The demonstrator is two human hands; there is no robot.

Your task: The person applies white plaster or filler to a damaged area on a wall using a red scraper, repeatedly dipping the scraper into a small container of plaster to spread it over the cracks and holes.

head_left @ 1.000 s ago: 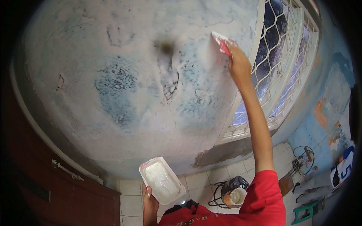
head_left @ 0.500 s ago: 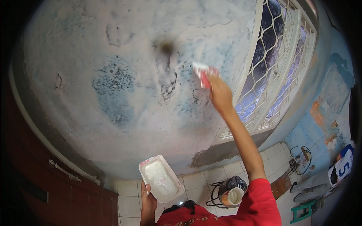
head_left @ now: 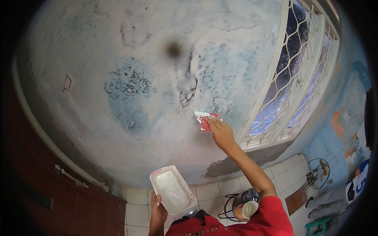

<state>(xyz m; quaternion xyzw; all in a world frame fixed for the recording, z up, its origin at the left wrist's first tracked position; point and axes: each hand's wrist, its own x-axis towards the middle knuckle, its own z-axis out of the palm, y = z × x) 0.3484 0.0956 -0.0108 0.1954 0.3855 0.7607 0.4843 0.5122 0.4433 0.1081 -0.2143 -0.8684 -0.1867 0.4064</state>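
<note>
Red, with white paste point(head_left: 201, 114) along its edge, the flat scraper point(head_left: 208, 122) was pinched in the fingers of my right hand point(head_left: 223, 135), low on the mottled wall point(head_left: 165, 137), below and slightly right of a dark crack point(head_left: 195, 84); whether the blade pressed or hovered, I could not tell. Near me, my left hand point(head_left: 158, 210) gripped the white tray point(head_left: 184, 206) by its left side, thumb on top. As I judged it, a good pass called for a shallow blade angle, even pressure and a thin coat, with the tray level. To the right, the window grille point(head_left: 289, 67) bounded my strokes; to the left, the wall ran wide toward the dark red door point(head_left: 90, 208). Below my right arm, the bucket point(head_left: 239, 212) seemed worth minding
</note>
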